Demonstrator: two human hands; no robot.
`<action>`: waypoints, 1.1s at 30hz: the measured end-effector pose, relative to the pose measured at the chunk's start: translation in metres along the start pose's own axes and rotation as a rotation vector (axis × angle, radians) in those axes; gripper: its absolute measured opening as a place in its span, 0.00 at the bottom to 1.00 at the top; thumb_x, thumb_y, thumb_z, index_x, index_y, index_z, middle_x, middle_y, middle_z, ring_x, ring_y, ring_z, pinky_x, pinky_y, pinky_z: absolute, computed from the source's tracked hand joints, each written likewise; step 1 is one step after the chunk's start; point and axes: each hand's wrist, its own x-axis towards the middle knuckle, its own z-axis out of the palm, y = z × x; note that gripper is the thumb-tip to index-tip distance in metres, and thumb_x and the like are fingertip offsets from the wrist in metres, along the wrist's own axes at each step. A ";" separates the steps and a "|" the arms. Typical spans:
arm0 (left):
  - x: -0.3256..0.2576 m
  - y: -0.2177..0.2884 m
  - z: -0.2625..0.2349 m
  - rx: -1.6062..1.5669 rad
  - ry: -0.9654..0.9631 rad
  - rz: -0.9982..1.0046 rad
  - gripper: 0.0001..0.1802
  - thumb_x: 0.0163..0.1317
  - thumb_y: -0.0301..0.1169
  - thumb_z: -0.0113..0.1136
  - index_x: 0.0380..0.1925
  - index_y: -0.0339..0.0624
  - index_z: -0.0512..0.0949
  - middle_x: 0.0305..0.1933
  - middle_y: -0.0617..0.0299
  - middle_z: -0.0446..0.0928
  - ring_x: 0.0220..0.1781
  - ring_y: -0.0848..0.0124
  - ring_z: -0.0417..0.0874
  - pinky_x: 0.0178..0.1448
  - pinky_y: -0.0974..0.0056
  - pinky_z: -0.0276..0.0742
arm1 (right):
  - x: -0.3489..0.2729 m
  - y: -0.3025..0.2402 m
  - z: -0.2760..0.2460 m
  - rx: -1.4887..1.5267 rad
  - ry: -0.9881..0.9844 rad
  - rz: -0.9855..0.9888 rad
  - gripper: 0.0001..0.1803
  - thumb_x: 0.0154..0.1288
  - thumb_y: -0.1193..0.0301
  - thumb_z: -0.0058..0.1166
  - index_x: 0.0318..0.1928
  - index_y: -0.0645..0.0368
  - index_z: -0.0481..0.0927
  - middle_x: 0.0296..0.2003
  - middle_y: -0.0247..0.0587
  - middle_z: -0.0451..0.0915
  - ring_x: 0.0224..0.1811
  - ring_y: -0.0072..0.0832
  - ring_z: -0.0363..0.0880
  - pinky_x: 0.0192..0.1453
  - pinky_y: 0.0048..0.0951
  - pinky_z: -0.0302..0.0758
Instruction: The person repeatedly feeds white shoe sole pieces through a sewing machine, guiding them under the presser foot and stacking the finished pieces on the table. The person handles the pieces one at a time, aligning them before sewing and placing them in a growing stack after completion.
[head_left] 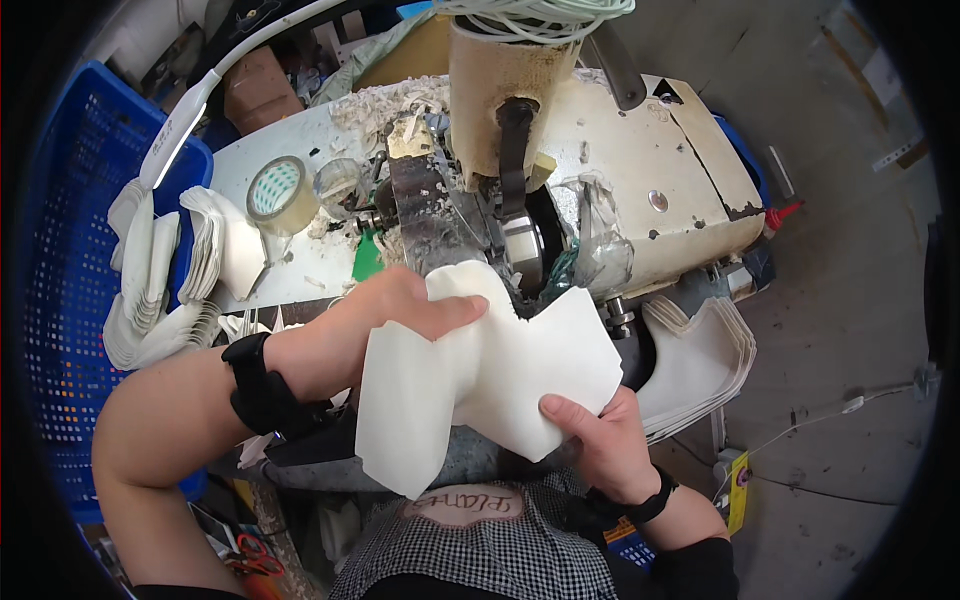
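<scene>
A cream-white cut piece of sheet material, likely leather, is held up between my two hands in front of the machine. My left hand grips its upper left part, thumb lying on top. At the lower right edge my right hand pinches it, thumb above and fingers beneath. One lobe of the piece hangs down on the left. Its upper edge is right at the machine's round metal wheel, beneath a cream machine head; the exact contact there is hidden.
Stacked white pieces lie right of the machine; more stacks stand at the left by a blue perforated basket. A tape roll and scraps sit on the worktop. A lit lamp hangs upper left.
</scene>
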 end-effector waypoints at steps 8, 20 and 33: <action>0.011 -0.005 0.001 -0.159 -0.054 0.136 0.23 0.64 0.45 0.59 0.28 0.30 0.82 0.22 0.64 0.79 0.23 0.78 0.78 0.27 0.70 0.71 | 0.006 -0.022 0.001 0.038 0.074 0.021 0.19 0.60 0.77 0.58 0.53 0.67 0.75 0.45 0.42 0.82 0.45 0.27 0.81 0.51 0.29 0.77; 0.009 0.004 -0.018 -0.227 -0.181 0.010 0.15 0.68 0.37 0.56 0.41 0.34 0.82 0.38 0.62 0.83 0.39 0.76 0.82 0.46 0.73 0.76 | -0.003 -0.018 -0.010 -0.116 -0.037 -0.045 0.17 0.63 0.75 0.61 0.51 0.65 0.77 0.44 0.38 0.82 0.44 0.21 0.79 0.49 0.24 0.76; 0.008 0.043 -0.065 0.892 -0.258 0.278 0.11 0.55 0.33 0.64 0.35 0.38 0.84 0.30 0.59 0.84 0.32 0.70 0.83 0.39 0.67 0.76 | -0.001 -0.012 0.033 -0.093 -0.475 0.263 0.17 0.71 0.65 0.53 0.52 0.66 0.78 0.43 0.38 0.83 0.47 0.18 0.78 0.50 0.22 0.75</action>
